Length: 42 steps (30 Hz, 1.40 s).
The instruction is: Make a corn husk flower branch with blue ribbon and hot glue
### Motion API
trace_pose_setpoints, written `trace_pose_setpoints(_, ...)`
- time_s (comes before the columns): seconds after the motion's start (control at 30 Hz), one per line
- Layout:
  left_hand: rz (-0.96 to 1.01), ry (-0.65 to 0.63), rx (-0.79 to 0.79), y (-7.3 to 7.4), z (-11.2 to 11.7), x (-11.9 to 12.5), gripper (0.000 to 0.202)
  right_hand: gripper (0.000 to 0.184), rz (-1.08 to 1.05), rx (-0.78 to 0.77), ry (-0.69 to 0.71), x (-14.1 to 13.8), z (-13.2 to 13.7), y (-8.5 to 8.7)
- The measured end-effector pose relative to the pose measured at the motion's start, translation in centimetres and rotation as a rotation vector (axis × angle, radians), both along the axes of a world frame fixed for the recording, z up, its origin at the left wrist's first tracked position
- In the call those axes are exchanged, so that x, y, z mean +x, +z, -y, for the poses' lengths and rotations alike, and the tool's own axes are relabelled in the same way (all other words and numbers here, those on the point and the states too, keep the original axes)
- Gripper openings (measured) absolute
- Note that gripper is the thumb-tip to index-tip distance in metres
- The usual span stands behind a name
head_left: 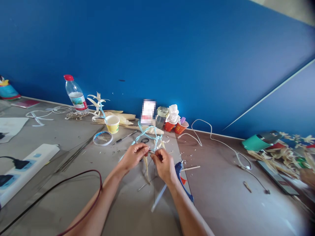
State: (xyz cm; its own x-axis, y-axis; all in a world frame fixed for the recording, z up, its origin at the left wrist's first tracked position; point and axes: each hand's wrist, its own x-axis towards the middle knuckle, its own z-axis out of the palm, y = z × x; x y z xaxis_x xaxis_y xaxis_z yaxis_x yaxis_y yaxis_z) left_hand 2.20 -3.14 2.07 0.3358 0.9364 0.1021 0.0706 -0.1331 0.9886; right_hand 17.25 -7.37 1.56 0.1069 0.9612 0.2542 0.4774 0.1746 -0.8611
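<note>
With forearms [109, 193] converging, a thin piece [152, 152] is pinched by left hand [137, 154] and right hand [164, 164]; the bottle label [78, 101] cannot be read.

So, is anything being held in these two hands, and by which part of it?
The left hand seems to pinch a dry husk strip near its upper end; what the right hand holds, if anything, cannot be told.

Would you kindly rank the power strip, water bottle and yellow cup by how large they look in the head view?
Largest to smallest as pictured:
1. Power strip
2. Water bottle
3. Yellow cup
</note>
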Motion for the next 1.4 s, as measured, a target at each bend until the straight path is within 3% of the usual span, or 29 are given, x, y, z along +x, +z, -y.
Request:
trace_pose_setpoints(0.5,0.021,-0.056,-0.005,-0.1,0.2,0.2,0.032,0.028,-0.060,-0.061,-0.064,0.1,-0.6,0.5)
trace_pose_setpoints(0.67,-0.018,-0.034,0.147,-0.6,0.1,0.3,0.028,0.029,-0.111,-0.070,-0.079,0.2,-0.7,0.9)
trace_pose_setpoints(0.8,-0.064,0.040,0.249,0.0,0.3,0.4,0.022,0.029,-0.140,-0.065,-0.101,0.3,-0.8,1.1)
trace_pose_setpoints(1.03,-0.192,-0.129,0.158,1.3,1.6,1.2,0.016,0.031,-0.309,-0.024,-0.157,1.0,-1.1,0.4)
trace_pose_setpoints(1.23,-0.169,-0.138,0.093,0.5,1.7,1.7,0.019,0.033,-0.524,0.011,-0.120,1.5,-1.5,-0.3)
trace_pose_setpoints(1.4,0.010,-0.282,-0.099,-0.4,1.9,2.6,0.014,0.035,-0.639,-0.014,-0.123,1.3,-1.6,-0.1)
